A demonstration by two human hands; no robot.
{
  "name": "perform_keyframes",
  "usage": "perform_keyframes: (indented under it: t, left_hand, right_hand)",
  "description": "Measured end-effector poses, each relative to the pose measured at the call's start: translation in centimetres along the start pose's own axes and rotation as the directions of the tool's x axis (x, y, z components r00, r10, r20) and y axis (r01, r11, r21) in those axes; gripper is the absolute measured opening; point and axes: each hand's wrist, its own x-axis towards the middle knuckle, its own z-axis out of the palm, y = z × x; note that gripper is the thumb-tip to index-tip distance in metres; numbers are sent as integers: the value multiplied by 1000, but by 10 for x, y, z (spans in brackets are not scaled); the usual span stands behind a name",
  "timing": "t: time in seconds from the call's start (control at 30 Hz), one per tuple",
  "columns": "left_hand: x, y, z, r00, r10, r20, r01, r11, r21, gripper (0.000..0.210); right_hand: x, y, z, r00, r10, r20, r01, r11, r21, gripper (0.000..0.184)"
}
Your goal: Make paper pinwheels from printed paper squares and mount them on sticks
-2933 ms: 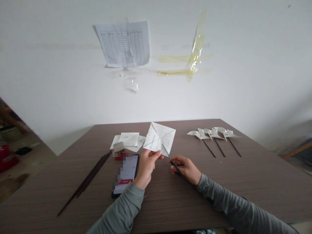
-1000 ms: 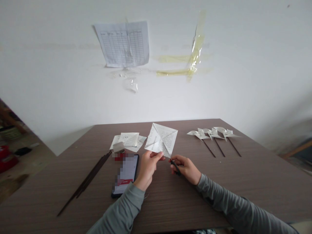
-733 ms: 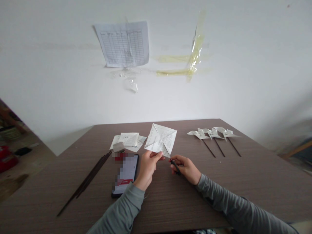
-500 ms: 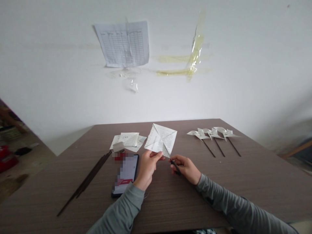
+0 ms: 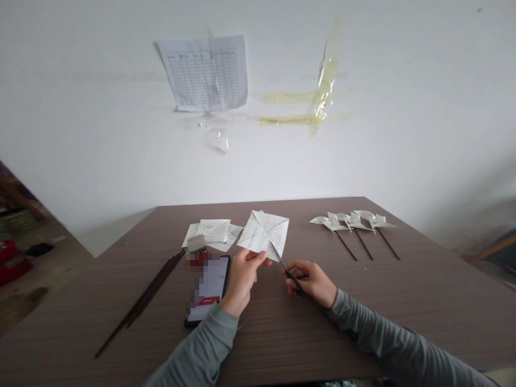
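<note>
My left hand (image 5: 245, 274) pinches the lower edge of a square of printed paper (image 5: 263, 232), creased along its diagonals and held above the table. Dark-handled scissors (image 5: 287, 271) are gripped in my right hand (image 5: 312, 282). Their blades reach up over the paper's lower right corner, pointing toward its middle. To the left, more paper pieces (image 5: 215, 231) lie in a loose pile beside a small box (image 5: 196, 244). On the right lie three paper pinwheels (image 5: 350, 220) on dark sticks.
A phone (image 5: 207, 290) lies by my left wrist, partly pixelated. Left of it is a bundle of thin dark sticks (image 5: 149, 293). The brown table (image 5: 290, 344) meets a white wall bearing a taped printed sheet (image 5: 205, 75) and strips of yellowish tape (image 5: 322, 97).
The paper has tilted and dropped slightly, its top corner lower than before. My right hand with the scissors has shifted a little right and down.
</note>
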Motion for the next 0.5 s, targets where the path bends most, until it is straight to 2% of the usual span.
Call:
perform_keyframes:
  t: [0.1,0.2,0.3,0.4,0.5]
  left_hand:
    - [1,2,-4,1000,-27,0,27,1000,11,37]
    - [0,3,-10,997,-76,33,75,996,42,30]
    - [-2,2,-15,985,-147,87,136,984,118,27]
    - [-4,1,-17,971,-210,113,184,962,202,25]
    - [-5,1,-18,966,-220,132,177,944,278,27]
  right_hand:
    - [2,16,-5,997,-72,-29,68,988,-137,70]
    - [2,26,-14,989,-127,-75,111,976,-189,64]
    - [0,26,-26,990,-116,-82,102,983,-149,57]
    - [-1,23,-35,994,-68,-82,60,994,-94,60]
    - [2,23,-39,991,-60,-115,55,997,-50,60]
